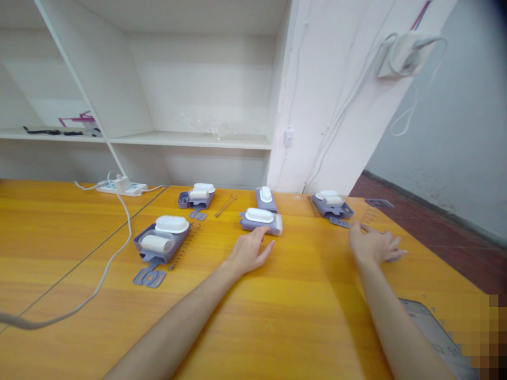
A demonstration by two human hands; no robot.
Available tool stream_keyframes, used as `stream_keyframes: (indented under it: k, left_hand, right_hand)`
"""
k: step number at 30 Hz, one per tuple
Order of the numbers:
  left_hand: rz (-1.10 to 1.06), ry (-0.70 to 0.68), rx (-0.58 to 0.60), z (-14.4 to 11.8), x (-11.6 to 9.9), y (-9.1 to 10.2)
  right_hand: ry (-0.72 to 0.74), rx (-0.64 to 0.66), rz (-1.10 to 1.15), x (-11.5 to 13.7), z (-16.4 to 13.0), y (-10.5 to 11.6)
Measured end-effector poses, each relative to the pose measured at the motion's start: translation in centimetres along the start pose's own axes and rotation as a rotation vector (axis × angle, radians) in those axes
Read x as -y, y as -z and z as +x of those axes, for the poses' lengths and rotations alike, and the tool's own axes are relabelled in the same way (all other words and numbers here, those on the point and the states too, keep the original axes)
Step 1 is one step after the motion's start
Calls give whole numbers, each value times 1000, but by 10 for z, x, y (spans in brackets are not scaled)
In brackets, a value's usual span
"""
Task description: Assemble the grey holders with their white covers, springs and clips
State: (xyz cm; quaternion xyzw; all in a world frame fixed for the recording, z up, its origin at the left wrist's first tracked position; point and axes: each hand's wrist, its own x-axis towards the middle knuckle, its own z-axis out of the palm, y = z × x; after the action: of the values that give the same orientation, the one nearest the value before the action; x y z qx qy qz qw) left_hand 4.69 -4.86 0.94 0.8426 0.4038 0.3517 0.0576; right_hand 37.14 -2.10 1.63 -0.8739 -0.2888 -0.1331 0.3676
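My left hand [250, 250] rests on the wood-coloured table, thumb and fingers apart. Its index fingertip touches the front of a grey-purple plastic case [257, 226] topped by a white oval pad [259, 215]. A clear-looking roller end [279, 224] sticks out at the case's right side. At the table's right side, my right hand [374, 245] is bent palm down. Its fingers close over a small grey plastic piece [393, 259], mostly hidden beneath them. Just beyond that hand lie a faint metal coil [369, 214] and a flat grey plastic part [379, 203].
More grey-purple cases with white pads and rollers stand at left [161, 240], back left [200, 196], back middle [265, 199] and right [331, 205]. Metal coils [185, 247] lie beside some. A power strip [122, 187] trails a white cable [125, 232]. A tablet-like object [430, 332] sits front right.
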Motion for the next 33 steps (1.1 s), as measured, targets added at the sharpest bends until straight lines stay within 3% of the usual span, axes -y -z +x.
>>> stream_keyframes:
  k: [5,12,15,21,25,28,30,33]
  left_hand:
    - [0,5,7,0,0,1]
    - [-5,6,11,0,0,1]
    - [-4,5,10,0,0,1]
    - [-5,-5,7,0,1,0]
    - [-24,-10,8,0,0,0]
    - [-55,-31,33,0,-3,4]
    - [-78,-51,49,1,-6,7]
    - [-73,-69,93,1,-9,12]
  right_hand:
    - [-97,174,-96,-7,1,-2]
    - [75,193,-265,-11,-3,-5]
    - [126,274,-285,-4,1,-2]
    - [285,639,-108,31,1,17]
    - [234,1225,245,56,-24,47]
    - [336,1538,468,74,-43,74]
    - [431,1590,547,84,-51,87]
    - [474,1448,741,97,-60,93]
